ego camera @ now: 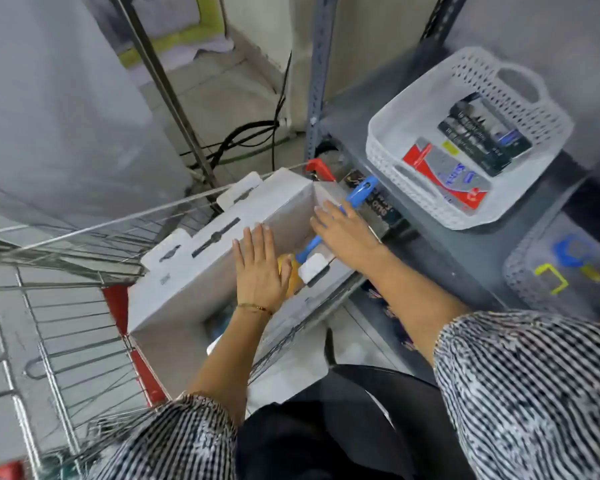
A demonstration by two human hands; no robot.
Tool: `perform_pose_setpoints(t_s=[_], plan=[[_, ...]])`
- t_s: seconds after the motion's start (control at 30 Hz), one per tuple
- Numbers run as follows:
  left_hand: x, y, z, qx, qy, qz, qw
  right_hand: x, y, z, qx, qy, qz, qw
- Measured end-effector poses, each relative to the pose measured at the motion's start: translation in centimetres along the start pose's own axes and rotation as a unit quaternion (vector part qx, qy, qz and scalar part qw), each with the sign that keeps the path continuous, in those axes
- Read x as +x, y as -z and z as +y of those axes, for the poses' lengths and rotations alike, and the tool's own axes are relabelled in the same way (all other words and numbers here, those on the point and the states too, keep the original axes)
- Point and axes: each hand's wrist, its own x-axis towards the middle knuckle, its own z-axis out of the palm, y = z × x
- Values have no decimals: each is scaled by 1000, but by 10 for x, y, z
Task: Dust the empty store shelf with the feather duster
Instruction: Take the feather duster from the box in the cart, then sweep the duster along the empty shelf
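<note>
The feather duster has a blue handle [361,192] that sticks up out of a white cardboard box [194,282], with its yellow-orange feathers [286,271] down inside the box. My right hand [347,230] lies over the middle of the handle, fingers stretched out and not wrapped around it. My left hand [257,268] is flat and open on the box's long side wall, just left of the feathers. The grey metal shelf [430,244] stands to the right of the box.
The box sits in a wire shopping cart [66,323] with red corners. On the shelf a white perforated basket [395,133] holds packets, and a translucent basket [534,271] is at lower right. Black cables [243,136] lie on the floor behind the cart.
</note>
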Motion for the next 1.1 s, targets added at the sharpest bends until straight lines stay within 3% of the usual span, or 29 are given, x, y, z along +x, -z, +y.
perform_pose_setpoints(t_s=[0.2,0.43,0.6,0.77,0.97,1.1], plan=[[13,-36,-17,-9,5,41,999,22,-6,-1,-136,-21,-33,990],[6,8,7,-4,-3,22,1000,-13,55,3,-113,1,-52,992],[-6,110,59,-23,-48,36,998,-87,145,31,-125,-33,-37,991],[-21,233,142,-19,-139,51,989,-208,264,88,-86,-149,9,985],[-57,394,269,-57,-294,117,947,-388,408,125,-92,-309,64,944],[-86,493,348,-93,-399,187,893,-488,475,135,-110,-426,138,888]])
